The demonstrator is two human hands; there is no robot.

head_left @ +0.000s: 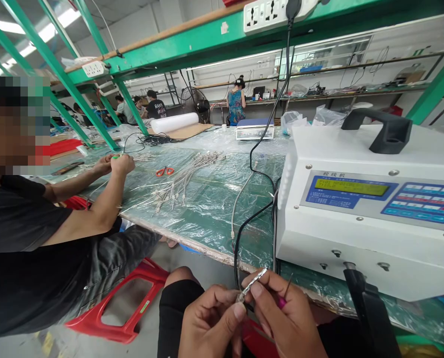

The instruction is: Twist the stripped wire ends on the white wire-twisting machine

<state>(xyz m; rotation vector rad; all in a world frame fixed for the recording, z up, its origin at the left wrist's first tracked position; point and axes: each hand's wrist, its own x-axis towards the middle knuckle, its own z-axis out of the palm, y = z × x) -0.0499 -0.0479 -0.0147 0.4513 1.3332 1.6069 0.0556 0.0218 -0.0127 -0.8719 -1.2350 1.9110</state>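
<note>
Low at the front, my left hand (216, 318) pinches the lower end of a short cable with a silvery foil or braid wrap (257, 279). My right hand (285, 311) grips the same cable farther up with thumb and forefinger, its tip slanting up to the right. A thin pointed tool with a magenta handle (281, 302) is tucked among the right fingers, mostly hidden. Beyond my hands, a single grey cable (234, 214) lies on the plastic-covered bench (207, 226). A bundle of similar cables (184, 179) is spread farther back.
A white machine with a keypad (356, 243) stands at right, a black lever at its front. Black power cords (255, 214) hang down beside it. Orange-handled scissors (165, 171) lie farther back. A co-worker (106, 214) sits at left near a red stool (132, 308).
</note>
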